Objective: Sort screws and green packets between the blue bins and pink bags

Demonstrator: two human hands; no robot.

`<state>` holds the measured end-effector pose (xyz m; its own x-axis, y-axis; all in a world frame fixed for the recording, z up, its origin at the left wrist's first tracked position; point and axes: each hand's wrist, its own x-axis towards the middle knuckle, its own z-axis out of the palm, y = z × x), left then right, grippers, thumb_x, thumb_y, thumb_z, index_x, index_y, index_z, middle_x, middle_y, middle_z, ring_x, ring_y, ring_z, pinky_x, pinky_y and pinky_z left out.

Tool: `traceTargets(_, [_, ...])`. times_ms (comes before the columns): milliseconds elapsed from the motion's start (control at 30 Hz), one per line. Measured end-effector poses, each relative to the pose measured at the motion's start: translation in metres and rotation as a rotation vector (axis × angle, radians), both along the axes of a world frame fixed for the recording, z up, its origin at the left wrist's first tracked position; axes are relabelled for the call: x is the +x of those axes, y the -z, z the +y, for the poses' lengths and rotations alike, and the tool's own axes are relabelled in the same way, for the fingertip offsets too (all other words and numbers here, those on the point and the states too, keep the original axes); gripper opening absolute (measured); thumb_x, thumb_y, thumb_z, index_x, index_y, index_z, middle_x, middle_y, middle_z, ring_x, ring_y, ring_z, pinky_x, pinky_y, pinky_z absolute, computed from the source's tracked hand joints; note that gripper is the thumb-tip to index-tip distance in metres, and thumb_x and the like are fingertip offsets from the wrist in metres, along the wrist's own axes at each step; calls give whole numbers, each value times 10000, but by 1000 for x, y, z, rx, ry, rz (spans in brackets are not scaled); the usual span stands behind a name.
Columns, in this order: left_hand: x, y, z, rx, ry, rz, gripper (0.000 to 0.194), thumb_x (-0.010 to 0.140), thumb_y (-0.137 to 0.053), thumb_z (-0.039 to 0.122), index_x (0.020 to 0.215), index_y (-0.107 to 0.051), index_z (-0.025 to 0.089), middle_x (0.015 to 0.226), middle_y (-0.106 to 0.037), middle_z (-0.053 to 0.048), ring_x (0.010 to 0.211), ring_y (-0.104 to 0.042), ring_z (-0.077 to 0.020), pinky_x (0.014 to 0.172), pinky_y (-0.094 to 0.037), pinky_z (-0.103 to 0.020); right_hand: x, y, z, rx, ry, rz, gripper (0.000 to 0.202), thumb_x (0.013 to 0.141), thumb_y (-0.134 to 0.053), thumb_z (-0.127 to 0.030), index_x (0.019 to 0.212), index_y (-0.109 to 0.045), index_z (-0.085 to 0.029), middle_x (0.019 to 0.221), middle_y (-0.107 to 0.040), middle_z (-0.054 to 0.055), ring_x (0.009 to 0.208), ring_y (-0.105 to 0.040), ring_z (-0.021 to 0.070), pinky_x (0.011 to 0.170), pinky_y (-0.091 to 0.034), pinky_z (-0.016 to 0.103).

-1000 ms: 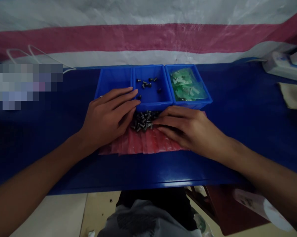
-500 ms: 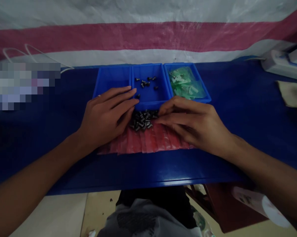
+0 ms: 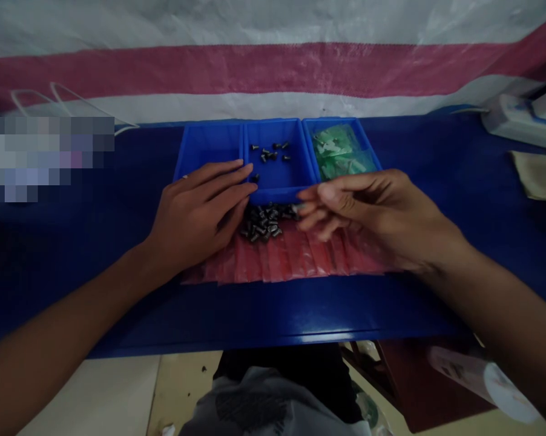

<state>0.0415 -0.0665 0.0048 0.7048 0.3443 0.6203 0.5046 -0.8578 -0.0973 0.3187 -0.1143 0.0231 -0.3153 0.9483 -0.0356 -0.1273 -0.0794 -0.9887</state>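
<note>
A pile of dark screws (image 3: 264,223) lies on a row of red plastic bags (image 3: 277,260), just in front of the middle blue bin (image 3: 279,192). That bin holds several loose screws (image 3: 269,155). My left hand (image 3: 203,209) rests palm down beside the pile, fingers extended over the bin's near left corner, holding nothing. My right hand (image 3: 368,209) is turned partly palm up right of the pile, above the bags. Its fingers are curled and blurred; a small shiny thing shows at the fingertips, too smeared to tell if it is gripped.
The right blue bin (image 3: 373,158) holds green-tinted bags (image 3: 339,148). A left blue bin (image 3: 212,142) stands beside the middle one. A beige cloth (image 3: 539,175) and white object (image 3: 522,121) are at the right; a striped sheet (image 3: 273,69) hangs behind.
My right hand has lifted from the pile, moved slightly right and rolled so its thumb and curled fingers show. My left hand keeps its place.
</note>
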Motion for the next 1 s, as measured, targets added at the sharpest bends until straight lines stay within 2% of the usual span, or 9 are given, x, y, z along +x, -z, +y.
traceTargets(100, [-1,0,-1,-33,-17,6,256,1033,-648,146,1263,-740,209,1386,-765,-101,1318,-732,-293,1098,-660,-456,-1,-4,-1,61,159,126,71,980,-796,-283,1014,-855,-261,1130,-851,18,1169,-798,199,1020,-670,322])
traceTargets(133, [-1,0,-1,-39,-17,2,258,1033,-648,149,1265,-741,215,1389,-764,-96,1322,-730,-292,1100,-660,-456,-1,-6,-1,108,201,127,85,990,-773,-255,1015,-852,-269,1139,-847,11,1172,-795,197,1012,-673,328])
traceTargets(200, [-1,0,-1,-49,-20,-8,255,1036,-646,154,1260,-745,229,1386,-767,-86,1325,-729,-286,1104,-660,-453,-1,-6,-4,234,247,22,107,1009,-744,-246,1024,-845,-278,1052,-843,8,975,-820,179,817,-699,301])
traceTargets(300, [-1,0,-1,-52,-23,-18,248,1047,-636,159,1252,-744,246,1379,-770,-77,1319,-733,-270,1103,-663,-444,-2,1,-7,544,89,-381,115,1017,-745,-260,1086,-836,-253,981,-824,42,784,-778,178,677,-659,305])
traceTargets(367, [0,0,-1,-45,-17,-16,243,1049,-632,160,1256,-739,229,1378,-770,-86,1318,-734,-269,1102,-664,-449,-4,10,-8,776,-79,-638,155,1016,-749,-254,1142,-827,-206,1069,-816,91,918,-784,225,809,-667,356])
traceTargets(433, [0,-1,-1,-57,-26,-13,236,1049,-633,166,1248,-744,226,1380,-770,-77,1315,-735,-270,1101,-667,-457,-6,18,-8,932,-161,-748,177,1039,-704,-224,1168,-811,-167,1130,-797,118,1018,-770,247,900,-652,378])
traceTargets(600, [1,-1,-1,-86,-39,-24,219,1057,-623,170,1218,-755,236,1382,-770,-56,1308,-739,-264,1105,-666,-452,-10,25,-6,926,-109,-745,107,1056,-658,-193,1071,-763,-174,1057,-749,82,942,-746,198,859,-632,330])
traceTargets(867, [2,1,2,4,-13,-24,178,1075,-636,172,1217,-739,207,1336,-788,-94,1278,-754,-255,1065,-686,-433,-13,24,-6,892,-194,-808,200,1105,-534,-179,1122,-732,-204,1062,-742,75,920,-738,200,837,-611,336])
traceTargets(1000, [-1,-1,3,-29,-5,-25,195,1074,-660,174,1245,-736,230,1351,-780,-74,1282,-753,-245,1066,-690,-436,-14,26,-6,921,-114,-787,181,1092,-574,-195,1173,-735,-187,1109,-725,100,933,-733,201,851,-626,343])
